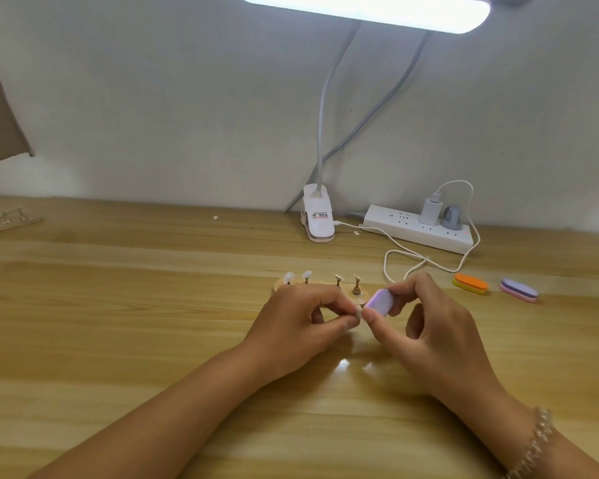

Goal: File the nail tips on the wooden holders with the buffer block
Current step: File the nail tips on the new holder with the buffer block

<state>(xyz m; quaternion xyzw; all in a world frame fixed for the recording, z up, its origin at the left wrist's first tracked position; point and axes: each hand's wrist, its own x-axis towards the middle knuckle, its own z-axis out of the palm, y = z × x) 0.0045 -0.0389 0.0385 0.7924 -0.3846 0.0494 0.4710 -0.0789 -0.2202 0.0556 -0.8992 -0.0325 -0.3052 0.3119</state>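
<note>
Gripping one buffer block (379, 302), right hand (429, 326); one nail tip (359, 311), left hand (298, 319)

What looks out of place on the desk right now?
Two small white bits, possibly loose nail tips, lie on the table: one left of the lamp clamp, one right of it. Nothing else stands out.

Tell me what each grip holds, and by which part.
Right grip pinches the lilac buffer block by its opposite sides. Left grip pinches a white nail tip; which part is hidden.
</note>
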